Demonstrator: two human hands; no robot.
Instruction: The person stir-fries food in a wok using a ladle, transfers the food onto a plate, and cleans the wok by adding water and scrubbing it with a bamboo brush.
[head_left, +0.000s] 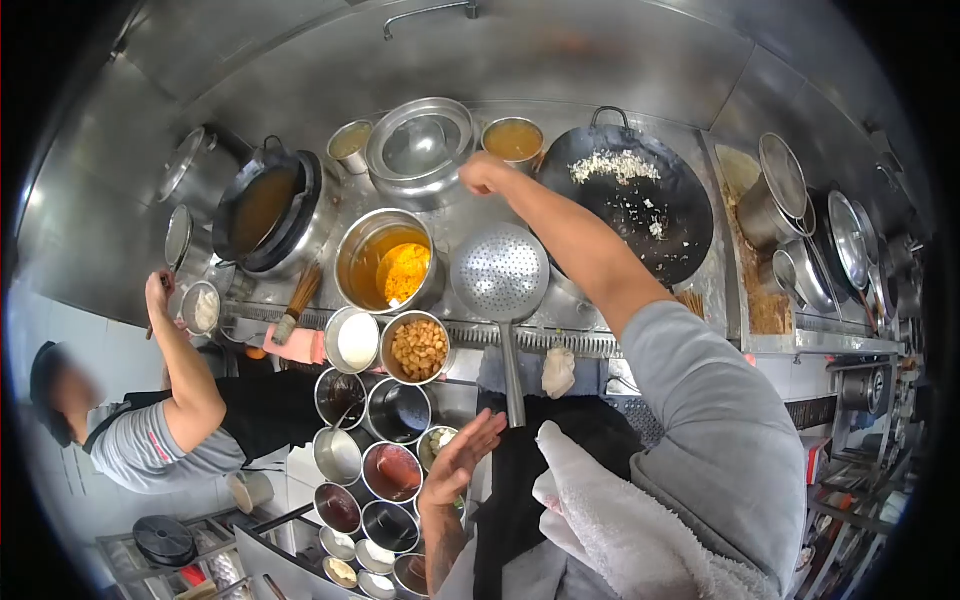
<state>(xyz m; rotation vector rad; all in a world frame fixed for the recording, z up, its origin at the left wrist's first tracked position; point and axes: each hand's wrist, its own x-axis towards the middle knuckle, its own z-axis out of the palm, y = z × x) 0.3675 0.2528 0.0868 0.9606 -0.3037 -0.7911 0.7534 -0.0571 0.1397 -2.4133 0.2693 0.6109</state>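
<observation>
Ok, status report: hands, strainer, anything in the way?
Left hand open near strainer handle. Right hand near orange liquid, grip unclear. Strainer bowl bare. Right forearm partly blocks view of wok.

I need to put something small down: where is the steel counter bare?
A small patch of steel counter is bare between the round steel vessel, the pot of yellow food and the perforated ladle. A strip shows between that pot and the wok at image left. It is crowded near the left hand, where containers stand packed.
</observation>
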